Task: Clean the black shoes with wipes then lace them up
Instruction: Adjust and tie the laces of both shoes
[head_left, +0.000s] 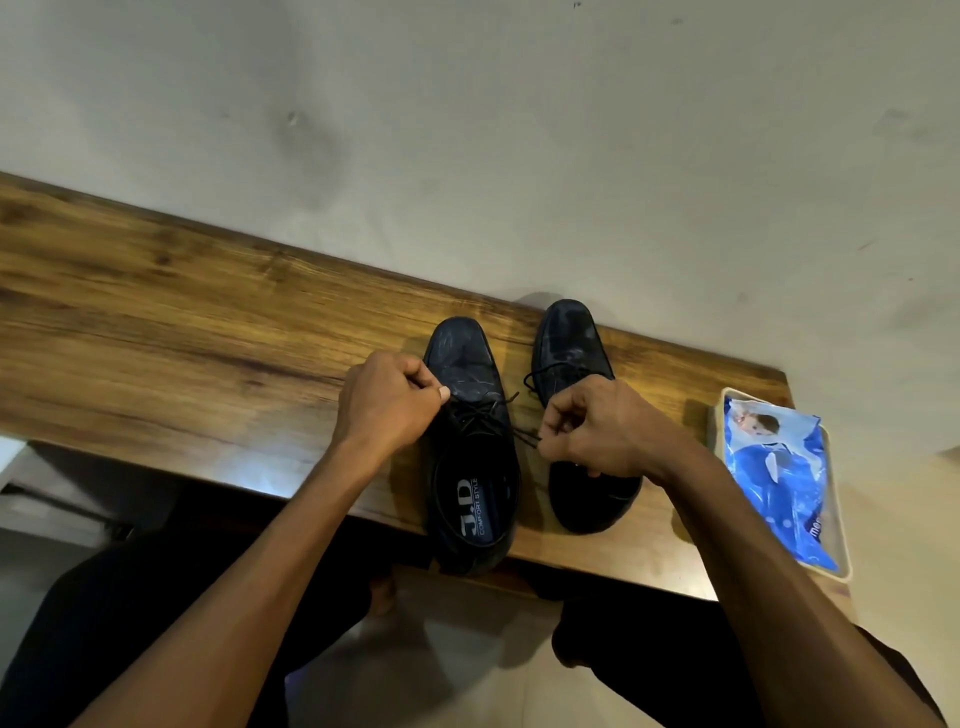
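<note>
Left shoe (475, 447): black lace-up, upright on the wooden tabletop (182, 322), toe toward the wall, heel at the near edge; the insole reads "J.D COMFORT STYLE"; pale smears show on the toe cap.
Right shoe (576, 395): black lace-up, just beside the left shoe and set a little farther back, its toe close to the wall; its lace is already looped at the throat; the right hand covers its middle part.
Lace (485, 415): thin black cord of the left shoe, crossing over the tongue and stretched out to both sides.
Left hand (389, 402): fingers curled, thumb and forefinger pinching one end of the lace at the left side of the left shoe.
Right hand (597, 426): fingers curled, pinching the other end of the lace in the gap between the two shoes, above the right shoe.
Wipes pack (779, 478): blue and white soft pack, lying in a shallow pale tray (844, 551) at the right end of the tabletop, well apart from the shoes.
Wall (467, 130): plain, off-white, with a few scuffs, directly behind the tabletop.
</note>
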